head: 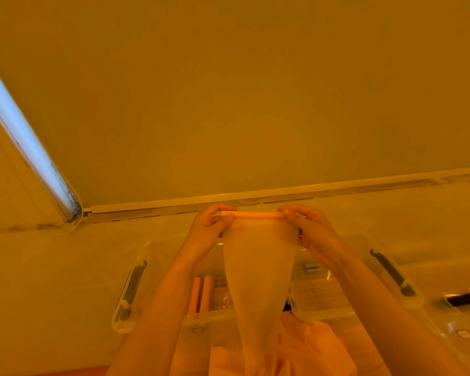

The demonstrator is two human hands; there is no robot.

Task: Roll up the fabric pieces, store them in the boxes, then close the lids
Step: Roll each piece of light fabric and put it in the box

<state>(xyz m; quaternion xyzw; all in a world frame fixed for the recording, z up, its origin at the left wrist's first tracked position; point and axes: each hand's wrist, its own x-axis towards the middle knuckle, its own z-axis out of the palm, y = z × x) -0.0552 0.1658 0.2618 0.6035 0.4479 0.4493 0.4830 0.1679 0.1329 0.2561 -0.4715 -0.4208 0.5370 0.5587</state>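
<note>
My left hand (210, 226) and my right hand (311, 229) hold up a sheer pale fabric piece (258, 267), each pinching one end of its rolled top edge. The rest of the fabric hangs down over the boxes. Below it, a clear plastic box (136, 291) on the left holds two orange fabric rolls (201, 294) lying side by side. A second clear box (391, 278) sits to the right, its inside partly hidden by my right arm. More orange fabric pieces (304, 348) lie in a heap near the bottom edge.
The boxes have dark latch handles (394, 272) on their outer sides. Another clear container with a dark handle (464, 298) stands at the far right. A wall rises just behind the boxes, and a bright window strip (25, 142) runs along the left.
</note>
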